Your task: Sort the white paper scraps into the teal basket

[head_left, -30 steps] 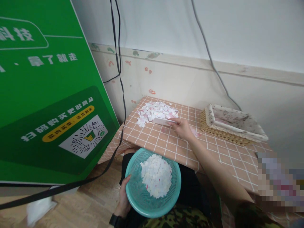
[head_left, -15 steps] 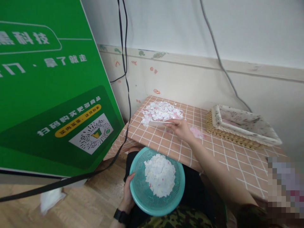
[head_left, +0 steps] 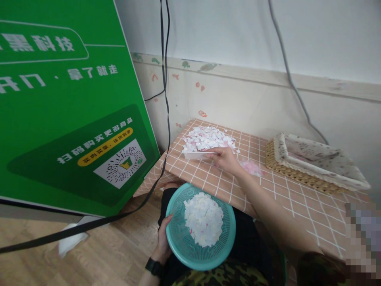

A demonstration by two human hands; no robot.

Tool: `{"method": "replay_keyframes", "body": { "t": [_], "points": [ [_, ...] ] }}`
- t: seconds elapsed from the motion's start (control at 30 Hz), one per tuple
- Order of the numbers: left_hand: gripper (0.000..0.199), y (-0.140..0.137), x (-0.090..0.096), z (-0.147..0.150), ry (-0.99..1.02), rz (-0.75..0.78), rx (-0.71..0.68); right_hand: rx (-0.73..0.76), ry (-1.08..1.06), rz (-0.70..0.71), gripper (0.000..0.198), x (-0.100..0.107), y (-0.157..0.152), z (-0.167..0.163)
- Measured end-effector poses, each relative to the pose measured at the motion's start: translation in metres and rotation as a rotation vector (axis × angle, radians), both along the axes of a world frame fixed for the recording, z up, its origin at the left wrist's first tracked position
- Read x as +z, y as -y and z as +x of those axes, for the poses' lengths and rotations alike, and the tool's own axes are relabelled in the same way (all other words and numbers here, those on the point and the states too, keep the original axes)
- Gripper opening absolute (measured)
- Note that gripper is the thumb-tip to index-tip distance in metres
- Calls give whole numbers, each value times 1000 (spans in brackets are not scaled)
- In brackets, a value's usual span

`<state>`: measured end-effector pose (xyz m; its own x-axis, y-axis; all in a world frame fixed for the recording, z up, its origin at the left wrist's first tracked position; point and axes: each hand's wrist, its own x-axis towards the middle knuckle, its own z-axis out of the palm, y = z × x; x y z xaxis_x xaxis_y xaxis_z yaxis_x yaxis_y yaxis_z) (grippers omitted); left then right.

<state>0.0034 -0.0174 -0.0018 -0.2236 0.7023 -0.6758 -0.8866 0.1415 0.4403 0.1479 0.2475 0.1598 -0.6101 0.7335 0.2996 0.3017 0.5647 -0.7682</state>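
My left hand (head_left: 163,237) grips the left rim of a round teal plastic basket (head_left: 178,248) with a slotted floor, held over my lap. Inside it lies a heap of small white paper scraps (head_left: 204,220), a few marked pink. Over the table, my right hand (head_left: 224,159) pinches a flat white card-like piece (head_left: 195,155), held on edge. Its exact kind does not show. The piece stands at the near side of a loose pile of white and pinkish paper scraps (head_left: 208,138).
The scraps lie on a table with a brown checked cloth (head_left: 285,198). A small pinkish patch of scraps (head_left: 251,167) sits beside my right forearm. Farther right stands a cloth-lined wicker basket (head_left: 321,174). A green panel (head_left: 89,99) and a hanging black cable (head_left: 168,119) are at left.
The whole view has shifted, so things appear slightly farther right. My right hand and the white piece have moved little against the pile. My left hand still grips the teal basket.
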Motion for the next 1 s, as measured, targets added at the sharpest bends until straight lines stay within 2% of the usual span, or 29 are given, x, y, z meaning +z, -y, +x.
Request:
{"method": "replay_keyframes", "body": {
  "t": [0.3, 0.4, 0.53, 0.77, 0.87, 0.97, 1.0],
  "points": [
    [19, 1, -1, 0, -14, 13, 5, 12, -16, -89, 23, 6, -7, 10],
    [21, 0, 0, 0, 1, 17, -3, 3, -57, -47, 21, 4, -11, 9],
    [22, -1, 1, 0, 25, -6, 7, -13, -8, -46, 21, 3, -11, 6],
    [21, 0, 1, 1, -10, -16, 15, 116, 18, -135, 22, 15, -15, 24],
    [23, 0, 3, 1, -3, -25, 5, 30, 24, -52, 23, 21, 0, 22],
    [21, -1, 4, 0, -1, -42, 9, -141, 15, 105, 27, 22, 39, 2],
    [20, -2, 4, 0, -5, -44, 11, -143, 35, 122, 28, 20, 54, -8]
  ]
}}
